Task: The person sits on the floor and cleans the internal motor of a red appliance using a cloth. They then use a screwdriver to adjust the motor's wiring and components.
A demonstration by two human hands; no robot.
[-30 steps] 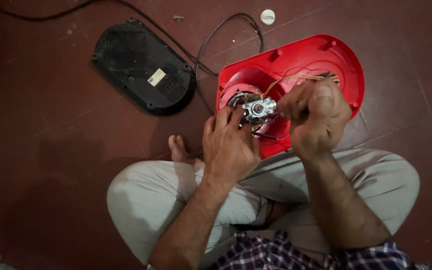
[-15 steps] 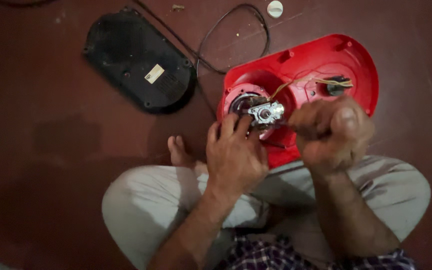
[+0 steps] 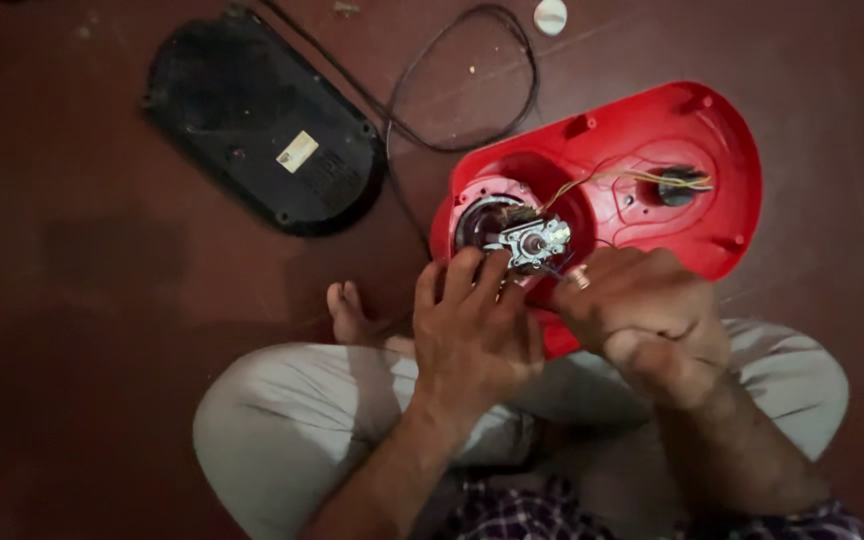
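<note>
A red oval appliance housing (image 3: 697,135) lies open side up on the floor, resting against my lap. A small metal motor (image 3: 534,238) sits in its round well, with thin wires running to a black knob part (image 3: 680,185). My left hand (image 3: 472,330) has its fingertips on the well's rim and the motor's left side. My right hand (image 3: 642,320), with a ring on one finger, is closed around a thin tool whose tip touches the motor's lower right; the tool is mostly hidden.
A black oval base cover (image 3: 262,125) with a small label lies on the dark red floor at upper left. A black power cord (image 3: 462,90) loops behind the housing. A small white cap (image 3: 550,15) lies at the top edge. My crossed legs (image 3: 282,430) and bare toes fill the foreground.
My right hand has dropped from over the housing's middle to its near edge, uncovering the wires and black knob part. My left hand stays at the motor. The view has drifted.
</note>
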